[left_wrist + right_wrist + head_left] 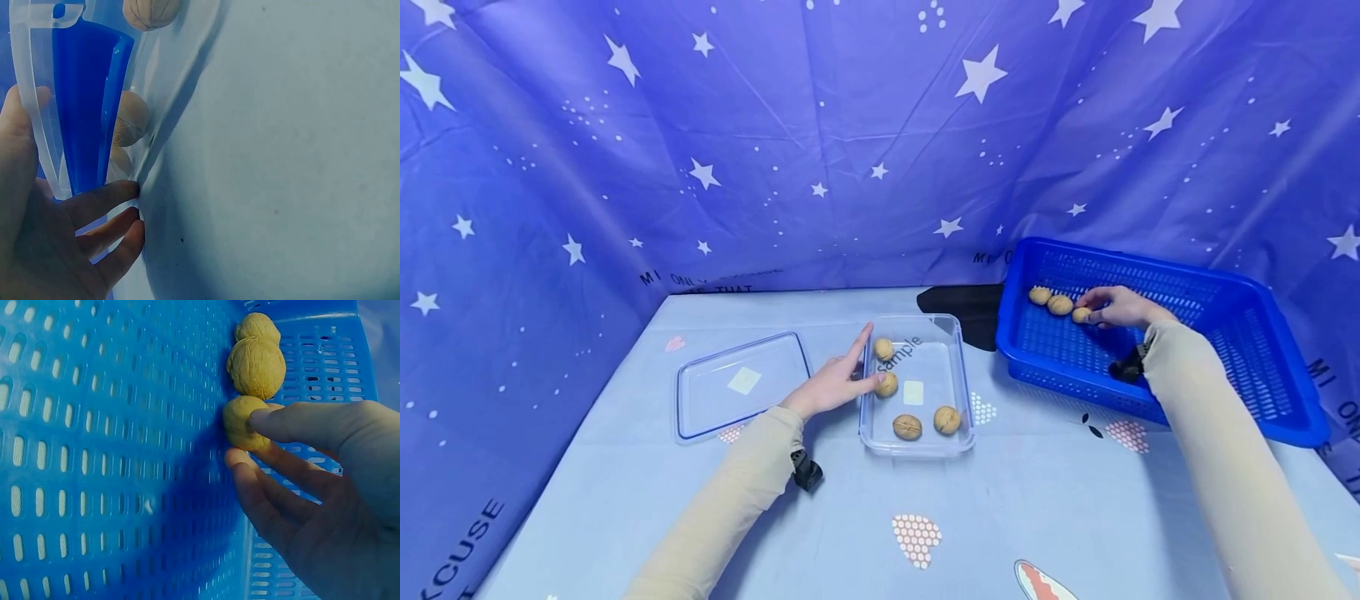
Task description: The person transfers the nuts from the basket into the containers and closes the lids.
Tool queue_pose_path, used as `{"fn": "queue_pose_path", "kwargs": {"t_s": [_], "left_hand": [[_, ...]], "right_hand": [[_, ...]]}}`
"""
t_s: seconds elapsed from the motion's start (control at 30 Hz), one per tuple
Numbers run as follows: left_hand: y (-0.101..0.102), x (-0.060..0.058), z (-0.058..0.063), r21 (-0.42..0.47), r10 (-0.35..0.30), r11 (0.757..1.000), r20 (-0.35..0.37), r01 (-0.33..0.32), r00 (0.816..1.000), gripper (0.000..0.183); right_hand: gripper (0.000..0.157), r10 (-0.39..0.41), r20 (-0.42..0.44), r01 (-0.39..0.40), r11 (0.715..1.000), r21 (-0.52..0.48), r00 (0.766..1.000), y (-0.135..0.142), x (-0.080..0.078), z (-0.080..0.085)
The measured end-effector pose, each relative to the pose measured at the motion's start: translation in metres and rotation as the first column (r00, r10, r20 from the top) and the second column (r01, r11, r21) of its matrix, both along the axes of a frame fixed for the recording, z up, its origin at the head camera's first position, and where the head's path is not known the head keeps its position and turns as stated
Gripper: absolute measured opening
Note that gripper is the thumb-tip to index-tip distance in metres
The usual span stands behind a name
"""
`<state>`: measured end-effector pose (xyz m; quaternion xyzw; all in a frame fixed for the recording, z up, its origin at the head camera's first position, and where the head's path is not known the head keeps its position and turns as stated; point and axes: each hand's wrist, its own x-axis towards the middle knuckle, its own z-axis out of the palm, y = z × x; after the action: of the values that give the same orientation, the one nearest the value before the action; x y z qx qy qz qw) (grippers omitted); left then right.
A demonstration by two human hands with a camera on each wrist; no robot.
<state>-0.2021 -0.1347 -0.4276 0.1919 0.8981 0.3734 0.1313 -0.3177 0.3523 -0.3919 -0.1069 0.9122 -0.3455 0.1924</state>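
My left hand point(835, 383) holds the left wall of a clear plastic food container point(917, 448), its thumb over the rim and its fingers against the outside. Several walnuts lie in this container, among them a walnut point(907, 427) at the front and another walnut point(947, 420) at the front right. Inside a blue plastic basket point(1217, 317), my right hand point(1120, 307) pinches a walnut point(244, 422) between thumb and fingers. Two more walnuts stand in line just beyond it, the nearer walnut point(257, 365) being larger in the right wrist view.
To the container's left lies its clear lid point(700, 387) with a blue edge. A patterned light-blue cloth point(820, 533) covers the table. Behind it hangs a blue star-printed curtain point(850, 108). The basket's slotted walls rise around my right hand.
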Motion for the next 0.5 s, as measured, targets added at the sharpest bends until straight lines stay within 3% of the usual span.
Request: {"fn": "queue_pose_path", "kwargs": {"t_s": [0.5], "left_hand": [[0.0,0.001,-0.003,0.008,0.011,1.0,0.01,-0.011,1.0,0.088]], "right_hand": [[0.036,-0.006,-0.012,0.006,1.0,-0.013,1.0,-0.006,0.007,0.015]]}}
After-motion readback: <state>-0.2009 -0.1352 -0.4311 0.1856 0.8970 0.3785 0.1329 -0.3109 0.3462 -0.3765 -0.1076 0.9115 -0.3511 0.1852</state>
